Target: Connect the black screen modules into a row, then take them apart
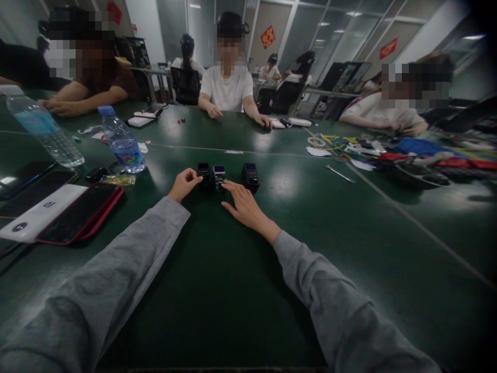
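Observation:
Three small box-like devices stand in a row on the dark green table (217, 290). The left one is a black box (204, 170) with a dark screen on top. In the middle is a narrower device (219, 171) with a pale-framed screen and what looks like bare circuitry below it. A second black box (250, 175) stands apart on the right. My left hand (184, 185) is closed in a pinch, its fingertips against the left box's side; anything between them is too small to make out. My right hand (244, 204) is open, fingers stretched, with fingertips at the middle device's lower edge.
Two plastic bottles (123, 142), phones (79, 213) and a white power bank (42, 210) lie left. A wrench (340, 174) and a heap of cables and tools (388, 153) are right. Co-workers sit across the table, one a person in a white shirt (227, 85).

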A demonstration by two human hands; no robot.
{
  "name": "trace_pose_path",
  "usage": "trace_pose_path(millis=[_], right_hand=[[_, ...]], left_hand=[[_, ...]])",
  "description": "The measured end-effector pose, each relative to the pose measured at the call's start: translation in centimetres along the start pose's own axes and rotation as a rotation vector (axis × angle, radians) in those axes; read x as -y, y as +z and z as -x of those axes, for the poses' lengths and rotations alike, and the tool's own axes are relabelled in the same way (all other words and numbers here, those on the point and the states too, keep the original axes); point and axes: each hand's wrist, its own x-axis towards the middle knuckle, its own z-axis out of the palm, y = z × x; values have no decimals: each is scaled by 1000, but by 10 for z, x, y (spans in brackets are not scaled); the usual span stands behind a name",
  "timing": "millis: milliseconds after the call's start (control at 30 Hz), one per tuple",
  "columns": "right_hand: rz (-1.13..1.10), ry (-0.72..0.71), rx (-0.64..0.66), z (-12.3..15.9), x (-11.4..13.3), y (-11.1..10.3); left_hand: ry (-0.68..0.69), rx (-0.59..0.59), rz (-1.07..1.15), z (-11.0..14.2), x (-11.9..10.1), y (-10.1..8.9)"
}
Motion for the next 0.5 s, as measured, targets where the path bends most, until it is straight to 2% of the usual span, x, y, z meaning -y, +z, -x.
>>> trace_pose_path(millis=[167, 333, 500], right_hand=[[66, 63, -54, 3, 1, 1], [39, 53, -60, 4, -3, 3], [-9, 54, -45, 3, -7, 7]], left_hand=[[20, 11, 9, -4, 4, 0], [43, 13, -53, -4, 10, -2], [136, 38, -150, -3, 11, -5]])
